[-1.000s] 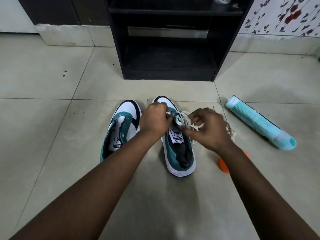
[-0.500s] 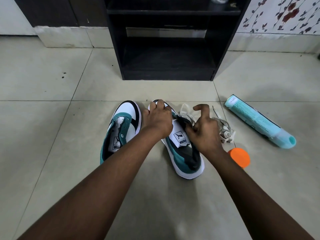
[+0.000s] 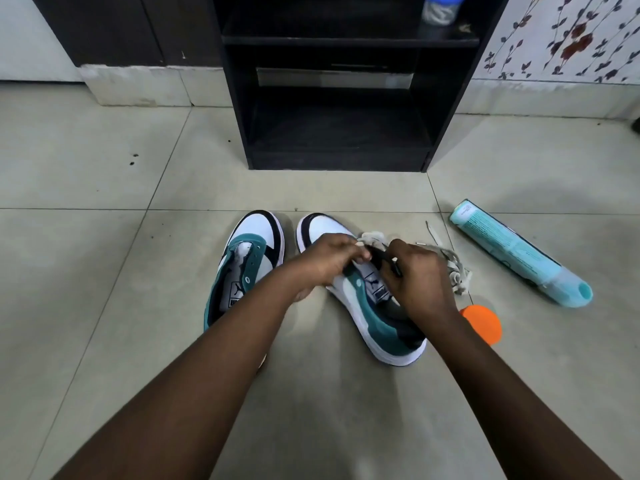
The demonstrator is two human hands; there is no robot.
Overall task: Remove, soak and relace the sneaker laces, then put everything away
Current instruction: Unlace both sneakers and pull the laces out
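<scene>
Head view: two bare hands are working over the right teal, white and black suede sneaker [image 3: 377, 317], which is lying on the pale tiled floor [image 3: 104, 254].
Left hand [image 3: 325, 259]: fingers are pinching at the tongue area, seemingly on a lace end.
Right hand [image 3: 420, 278]: fingers are gripping the dark tongue edge.
White cotton laces [image 3: 457, 271]: these are lying bunched just beside the shoe, partly behind the right hand.
Left matching sneaker [image 3: 242, 271]: sitting unlaced alongside.
Handling: laces are probably limp, light and tangle-prone; taking the stiff tip is likely best.
Nearby: teal tube [image 3: 519, 258], orange lid [image 3: 483, 323], black shelf unit [image 3: 339, 81].
</scene>
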